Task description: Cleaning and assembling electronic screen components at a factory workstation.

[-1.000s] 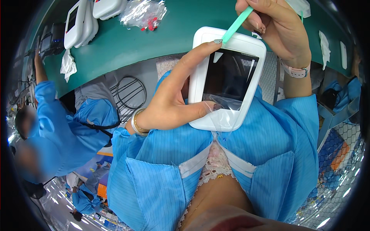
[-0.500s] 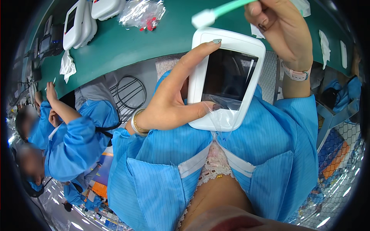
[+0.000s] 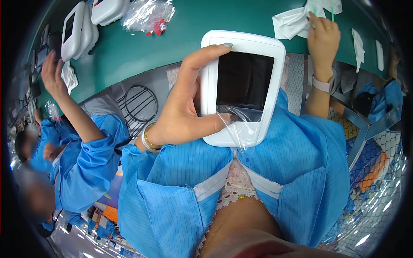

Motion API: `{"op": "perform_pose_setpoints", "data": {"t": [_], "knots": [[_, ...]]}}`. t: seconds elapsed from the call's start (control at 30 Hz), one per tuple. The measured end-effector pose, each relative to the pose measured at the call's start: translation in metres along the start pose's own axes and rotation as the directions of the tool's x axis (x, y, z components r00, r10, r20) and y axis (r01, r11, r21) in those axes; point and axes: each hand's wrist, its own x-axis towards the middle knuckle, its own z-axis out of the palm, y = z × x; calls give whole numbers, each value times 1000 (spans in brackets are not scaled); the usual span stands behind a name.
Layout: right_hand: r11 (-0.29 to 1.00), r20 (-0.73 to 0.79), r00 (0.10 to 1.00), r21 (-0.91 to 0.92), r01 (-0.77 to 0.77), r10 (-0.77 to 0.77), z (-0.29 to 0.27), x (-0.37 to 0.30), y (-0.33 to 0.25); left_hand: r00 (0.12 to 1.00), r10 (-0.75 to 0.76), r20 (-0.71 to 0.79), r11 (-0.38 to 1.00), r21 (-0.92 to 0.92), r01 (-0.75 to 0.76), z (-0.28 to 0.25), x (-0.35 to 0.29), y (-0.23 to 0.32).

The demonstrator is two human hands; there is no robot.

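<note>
A white handheld device (image 3: pixel 208 94) with a dark screen (image 3: pixel 245 81) is upright in front of my chest. My left hand (image 3: pixel 183 103) grips it by its left side, one finger along the top edge and the thumb on the lower front. Clear film (image 3: pixel 245 129) hangs loose from the screen's lower part under that thumb. At the upper right my right hand (image 3: pixel 323 41) reaches onto a white cloth (image 3: pixel 292 22) on the table, fingers bent. Thin green stick parts (image 3: pixel 332 13) show beside its fingers; what they pinch is mostly hidden.
More white devices (image 3: pixel 79 32) stand at the table's (image 3: pixel 124 56) far left, near a clear plastic bag (image 3: pixel 148 17) with red bits. A folded cloth (image 3: pixel 358 49) lies far right. On the left a co-worker's arm (image 3: pixel 73 103) is raised; a round wire stool (image 3: pixel 137 103) stands between us.
My right hand has moved from above the device to the cloth; the white-tipped green swab is no longer seen whole. The device has shifted slightly left in view. The co-worker's hand has risen.
</note>
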Motion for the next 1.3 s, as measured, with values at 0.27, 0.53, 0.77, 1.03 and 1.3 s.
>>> {"op": "perform_pose_setpoints", "data": {"t": [0.27,0.53,0.77,1.03,1.3], "knots": [[883,-48,974,434,-180,223,-33,13,-32,992,-50,-113,990,-138,34,3,14,-2],[-131,322,946,941,-313,48,-56,51,-147,892,370,-260,909,297,-291,-15,52,-13],[-426,529,825,805,-413,198,-44,88,-156,875,442,-200,840,436,-324,-29,56,-15],[-488,422,877,830,-271,230,-39,102,-161,773,534,-342,763,589,-266,-42,80,-22],[-301,292,901,933,-195,322,-33,101,-158,737,452,-503,892,239,-384,-80,102,11]]}}
